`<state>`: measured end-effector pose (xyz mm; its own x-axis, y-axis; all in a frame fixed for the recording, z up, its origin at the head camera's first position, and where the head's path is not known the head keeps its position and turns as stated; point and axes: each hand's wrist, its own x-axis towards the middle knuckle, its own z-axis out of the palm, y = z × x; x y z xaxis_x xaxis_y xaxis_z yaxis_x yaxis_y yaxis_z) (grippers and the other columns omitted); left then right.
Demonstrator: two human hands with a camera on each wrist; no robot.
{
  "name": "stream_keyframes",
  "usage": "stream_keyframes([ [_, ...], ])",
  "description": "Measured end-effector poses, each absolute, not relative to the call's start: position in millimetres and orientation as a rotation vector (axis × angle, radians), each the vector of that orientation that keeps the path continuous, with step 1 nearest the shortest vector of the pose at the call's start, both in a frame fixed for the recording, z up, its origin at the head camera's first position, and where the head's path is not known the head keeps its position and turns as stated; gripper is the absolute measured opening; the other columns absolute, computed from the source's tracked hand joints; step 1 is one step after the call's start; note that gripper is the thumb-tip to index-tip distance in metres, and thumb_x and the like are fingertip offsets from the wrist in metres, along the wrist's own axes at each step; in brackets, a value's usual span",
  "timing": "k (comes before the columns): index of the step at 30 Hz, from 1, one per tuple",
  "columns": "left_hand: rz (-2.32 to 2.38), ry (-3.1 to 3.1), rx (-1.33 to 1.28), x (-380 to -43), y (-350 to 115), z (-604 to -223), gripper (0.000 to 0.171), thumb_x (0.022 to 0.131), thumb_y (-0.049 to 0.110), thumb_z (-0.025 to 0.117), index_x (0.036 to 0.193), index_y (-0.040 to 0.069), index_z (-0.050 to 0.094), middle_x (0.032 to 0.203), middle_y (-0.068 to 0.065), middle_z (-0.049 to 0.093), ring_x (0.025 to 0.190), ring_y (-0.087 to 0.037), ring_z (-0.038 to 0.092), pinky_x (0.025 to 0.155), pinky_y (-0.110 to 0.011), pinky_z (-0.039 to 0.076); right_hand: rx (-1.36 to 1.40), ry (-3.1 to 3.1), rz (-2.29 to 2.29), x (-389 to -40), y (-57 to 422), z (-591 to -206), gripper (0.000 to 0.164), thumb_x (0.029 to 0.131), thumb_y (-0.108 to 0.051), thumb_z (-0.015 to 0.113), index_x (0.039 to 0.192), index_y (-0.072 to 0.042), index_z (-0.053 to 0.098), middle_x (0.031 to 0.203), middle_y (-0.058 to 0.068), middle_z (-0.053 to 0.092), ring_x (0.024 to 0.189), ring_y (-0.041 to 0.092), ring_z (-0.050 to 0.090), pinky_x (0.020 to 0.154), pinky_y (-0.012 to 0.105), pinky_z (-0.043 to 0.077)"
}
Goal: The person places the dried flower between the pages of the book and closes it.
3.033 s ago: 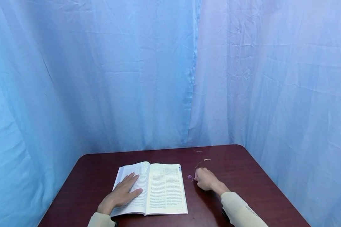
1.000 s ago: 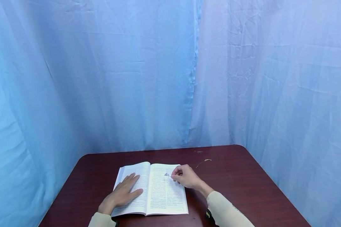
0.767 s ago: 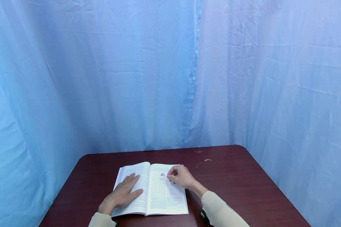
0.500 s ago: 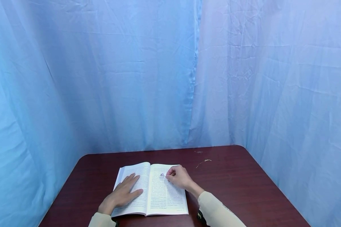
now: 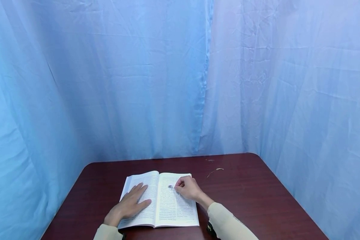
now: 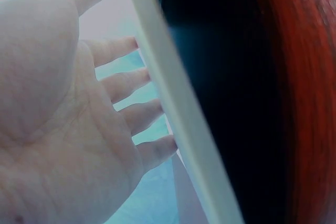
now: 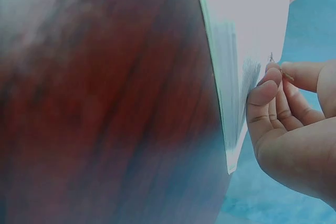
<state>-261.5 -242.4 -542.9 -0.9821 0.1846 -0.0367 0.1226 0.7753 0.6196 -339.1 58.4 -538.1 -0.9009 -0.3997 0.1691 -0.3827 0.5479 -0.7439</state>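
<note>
An open book (image 5: 177,210) with printed pages lies on the table. My left hand (image 5: 129,204) rests on its left page with the fingers straight and spread. In the left wrist view, the left palm (image 6: 63,114) faces the camera and its fingertips meet the pale edge of the book (image 6: 176,98). Over the upper right page, my right hand (image 5: 189,188) pinches a small dried purple flower sprig (image 5: 170,187), its bloom pointing left. The right wrist view shows the right hand (image 7: 286,116) with the thin brown stem (image 7: 287,75) between thumb and fingers; the bloom is mostly hidden there.
A thin dried yellowish sprig (image 5: 218,169) lies on the dark red wooden table (image 5: 252,190), beyond the book's right side. Blue curtains (image 5: 144,83) hang behind the table and along both sides.
My right hand has taken up the purple flower sprig from the table right of the book and carried it left over the right page, lately moving only slightly. The left hand has stayed put.
</note>
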Motion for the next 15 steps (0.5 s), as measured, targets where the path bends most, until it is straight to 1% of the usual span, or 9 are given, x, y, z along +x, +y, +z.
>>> stream_keyframes([
  [2,0.994,2.875,0.255,-263,-244,-548,0.092,0.106,0.068,0.064,0.173,0.009,0.045,0.184,-0.028,0.031,0.171,-0.058,0.023,0.136,-0.081,0.019,-0.693,2.757,-1.308,-340,59,-539,0.011,0.102,-0.01,0.078,0.092,-0.011,0.081,0.081,-0.002,0.075,0.071,0.007,0.062,0.067,0.023,0.052],
  [9,1.013,2.843,0.218,-256,-238,-534,0.087,0.106,0.058,0.069,0.17,0.003,0.047,0.181,-0.031,0.034,0.17,-0.06,0.026,0.136,-0.081,0.019,-0.662,2.753,-1.301,-341,61,-540,0.015,0.105,-0.014,0.074,0.093,-0.011,0.082,0.078,-0.003,0.075,0.067,0.008,0.061,0.065,0.023,0.05],
  [15,0.975,2.837,0.191,-253,-235,-527,0.082,0.108,0.05,0.07,0.17,0.002,0.047,0.182,-0.03,0.034,0.171,-0.058,0.025,0.138,-0.079,0.019,-0.694,2.718,-1.303,-340,64,-536,0.016,0.107,-0.013,0.073,0.095,-0.007,0.082,0.08,0.005,0.078,0.065,0.01,0.064,0.064,0.024,0.051],
])
